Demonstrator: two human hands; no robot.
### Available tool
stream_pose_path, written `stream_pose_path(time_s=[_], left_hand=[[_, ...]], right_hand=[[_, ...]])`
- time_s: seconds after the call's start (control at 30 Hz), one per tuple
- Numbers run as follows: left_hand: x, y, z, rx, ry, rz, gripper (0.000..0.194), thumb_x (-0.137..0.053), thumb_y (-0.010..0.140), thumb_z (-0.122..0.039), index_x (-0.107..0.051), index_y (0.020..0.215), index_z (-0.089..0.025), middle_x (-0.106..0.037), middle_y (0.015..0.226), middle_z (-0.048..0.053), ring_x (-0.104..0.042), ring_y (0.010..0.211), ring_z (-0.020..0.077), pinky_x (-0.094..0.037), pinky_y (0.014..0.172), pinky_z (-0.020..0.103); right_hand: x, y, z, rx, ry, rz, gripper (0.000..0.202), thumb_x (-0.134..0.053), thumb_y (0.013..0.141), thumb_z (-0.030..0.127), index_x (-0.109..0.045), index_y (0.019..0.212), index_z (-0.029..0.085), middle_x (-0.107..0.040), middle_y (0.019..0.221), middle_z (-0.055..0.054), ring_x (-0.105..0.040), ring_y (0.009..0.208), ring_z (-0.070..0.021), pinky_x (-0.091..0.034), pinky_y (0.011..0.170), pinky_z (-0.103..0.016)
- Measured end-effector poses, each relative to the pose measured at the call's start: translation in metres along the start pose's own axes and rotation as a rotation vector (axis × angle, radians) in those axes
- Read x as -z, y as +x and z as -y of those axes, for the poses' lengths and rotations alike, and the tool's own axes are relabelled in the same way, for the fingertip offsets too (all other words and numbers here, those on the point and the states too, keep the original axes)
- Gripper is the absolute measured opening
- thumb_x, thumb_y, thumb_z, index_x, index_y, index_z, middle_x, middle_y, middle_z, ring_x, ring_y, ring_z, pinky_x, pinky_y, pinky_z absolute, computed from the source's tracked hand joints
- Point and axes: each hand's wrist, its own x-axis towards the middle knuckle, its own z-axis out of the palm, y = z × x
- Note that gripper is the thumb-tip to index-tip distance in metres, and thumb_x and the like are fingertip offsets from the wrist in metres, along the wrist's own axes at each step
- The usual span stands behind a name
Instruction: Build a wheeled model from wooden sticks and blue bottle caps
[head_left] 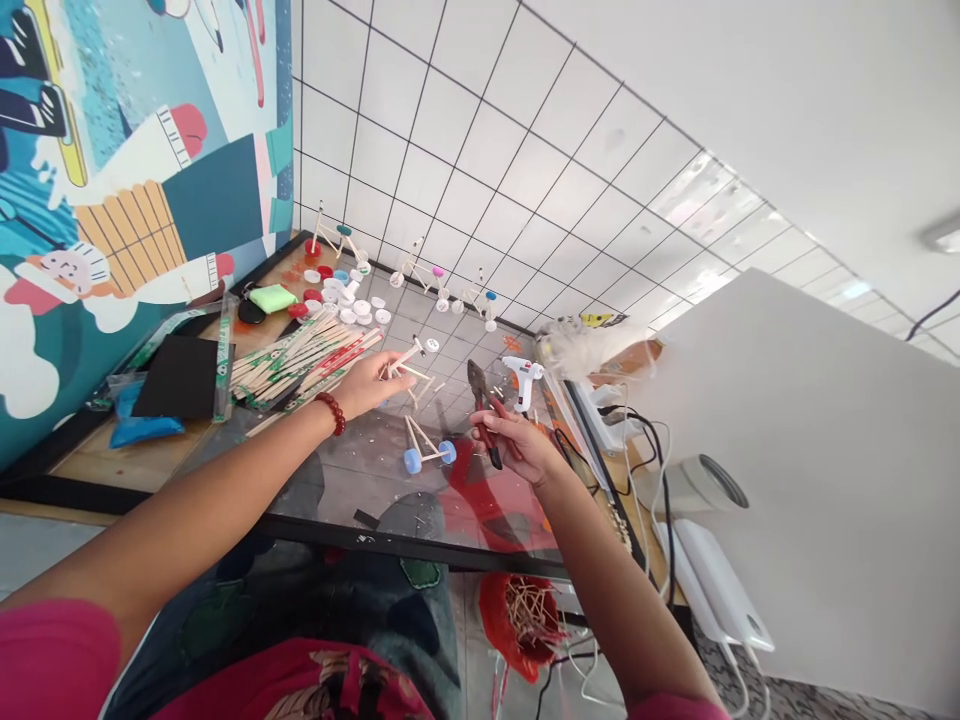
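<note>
Shirt point(251, 685); pliers point(480, 398) in right grip point(521, 447), stick frame point(406, 356) in left grip point(369, 386).

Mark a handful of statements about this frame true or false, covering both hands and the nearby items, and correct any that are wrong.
1. The right hand holds pliers. True.
2. The left hand is empty. False: it holds a small stick frame.
3. The frame with two blue wheels rests on the table, untouched by either hand. True.
4. The white glue gun is in the right hand. False: it is on the table, beyond that hand.
5. The red bag of sticks sits on the tabletop. False: it is below the table's near edge.
</note>
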Motion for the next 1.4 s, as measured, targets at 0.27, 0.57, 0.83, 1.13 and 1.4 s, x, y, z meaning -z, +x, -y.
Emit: stream_pose_path(time_s=[0.27, 0.57, 0.83, 1.13, 1.4], left_hand=[[0.002, -0.003, -0.015, 0.044, -0.147, -0.007, 0.044, -0.077, 0.067, -0.057, -0.071, 0.086, -0.018, -0.05, 0.061, -0.002, -0.047, 0.056, 0.0126, -0.034, 0.05, 0.025], [-0.001, -0.013, -0.031, 0.05, -0.092, -0.023, 0.036, -0.07, 0.074, -0.054, -0.059, 0.07, -0.02, -0.033, 0.055, -0.007, -0.029, 0.045, 0.0081, -0.022, 0.043, 0.025], [-0.006, -0.015, -0.037, 0.041, -0.107, -0.058, 0.04, -0.075, 0.069, -0.057, -0.062, 0.07, -0.019, -0.036, 0.054, -0.006, -0.033, 0.044, 0.0083, -0.022, 0.041, 0.025], [-0.005, -0.015, -0.035, 0.055, -0.153, -0.042, 0.044, -0.08, 0.065, -0.058, -0.066, 0.078, -0.018, -0.036, 0.055, -0.007, -0.033, 0.043, 0.0075, -0.024, 0.04, 0.025], [-0.004, -0.015, -0.036, 0.044, -0.125, -0.074, 0.04, -0.078, 0.068, -0.056, -0.064, 0.074, -0.019, -0.035, 0.054, -0.007, -0.035, 0.041, 0.0081, -0.025, 0.041, 0.025]], right_hand=[[-0.013, -0.012, 0.008, -0.09, -0.021, 0.014, 0.053, -0.066, 0.049, 0.014, -0.077, 0.099, 0.023, -0.072, 0.114, -0.005, -0.061, 0.103, -0.0241, -0.05, 0.078, -0.032], [-0.021, -0.018, 0.035, 0.036, -0.655, 0.029, 0.053, -0.058, 0.057, 0.021, -0.074, 0.108, 0.019, -0.067, 0.107, -0.004, -0.059, 0.098, -0.0237, -0.044, 0.079, -0.032], [-0.034, -0.01, 0.046, 0.069, -0.788, 0.005, 0.048, -0.058, 0.057, 0.018, -0.073, 0.103, 0.018, -0.063, 0.108, -0.005, -0.058, 0.097, -0.0223, -0.044, 0.075, -0.028], [-0.045, -0.007, 0.054, 0.034, -0.801, 0.022, 0.042, -0.059, 0.058, 0.018, -0.073, 0.098, 0.02, -0.064, 0.106, -0.004, -0.061, 0.099, -0.0244, -0.048, 0.076, -0.03], [-0.056, -0.009, 0.062, -0.04, -0.814, 0.074, 0.05, -0.056, 0.057, 0.021, -0.072, 0.104, 0.019, -0.056, 0.126, -0.009, -0.059, 0.106, -0.0254, -0.051, 0.078, -0.031]])
